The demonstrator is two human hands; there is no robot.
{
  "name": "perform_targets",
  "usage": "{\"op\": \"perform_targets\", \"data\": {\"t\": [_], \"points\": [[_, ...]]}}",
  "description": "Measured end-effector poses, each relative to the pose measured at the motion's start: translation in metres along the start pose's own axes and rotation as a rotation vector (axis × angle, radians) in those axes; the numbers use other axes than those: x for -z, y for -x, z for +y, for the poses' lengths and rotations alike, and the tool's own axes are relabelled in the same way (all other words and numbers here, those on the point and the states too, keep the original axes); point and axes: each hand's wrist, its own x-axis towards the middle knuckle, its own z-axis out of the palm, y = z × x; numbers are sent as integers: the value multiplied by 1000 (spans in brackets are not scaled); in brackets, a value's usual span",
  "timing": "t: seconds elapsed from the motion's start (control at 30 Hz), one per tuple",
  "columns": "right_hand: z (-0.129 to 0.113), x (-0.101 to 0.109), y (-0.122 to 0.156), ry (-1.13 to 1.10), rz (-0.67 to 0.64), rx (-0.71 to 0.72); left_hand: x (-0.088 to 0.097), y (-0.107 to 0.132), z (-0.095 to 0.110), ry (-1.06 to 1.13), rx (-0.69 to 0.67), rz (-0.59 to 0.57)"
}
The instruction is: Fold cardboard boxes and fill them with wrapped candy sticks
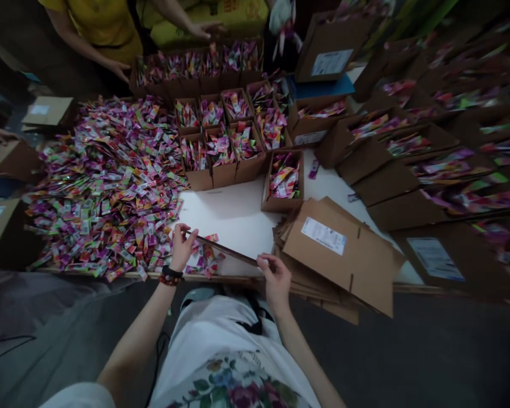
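Between my two hands a flat piece of cardboard (pixel 227 249) is held nearly edge-on above the front of the table, so only its thin dark edge shows. My left hand (pixel 181 249), with dark bands at the wrist, pinches its left end. At the right end, the fingers of my right hand (pixel 276 279) are closed on it. Just right of that hand lies a stack of flattened cardboard boxes (pixel 318 263), the top one with a white label (pixel 323 235). A few small sachets (pixel 204 260) lie behind and below the held cardboard.
A big heap of colourful sachets (pixel 110 181) covers the left of the white table (pixel 225 207). Sachet-filled boxes (pixel 223 175) stand behind, with a single filled box (pixel 284 181) nearer. More filled boxes (pixel 408 181) crowd the right. Co-workers' hands (pixel 118 69) are at the back and left.
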Motion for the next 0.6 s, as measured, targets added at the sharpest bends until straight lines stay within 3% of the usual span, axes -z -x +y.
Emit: {"op": "perform_targets", "data": {"t": [0.2, 0.27, 0.33, 0.43, 0.5, 0.6], "points": [[4, -8, -10, -86, 103, -110, 4, 7, -12, 61, -62, -80], [3, -20, -15, -132, 225, -118, 7, 12, -11, 82, -61, -128], [2, -41, -18, -155, 276, -125, 7, 19, -9, 83, -48, -253], [-2, -78, -14, -131, 135, -124, 6, 26, -6, -2, -66, -392], [-1, -92, -7, -120, -19, -61, 10, 26, -6, -181, -117, -361], [10, -85, 3, -159, -250, 30, 18, 24, -12, -440, -218, -264]]}}
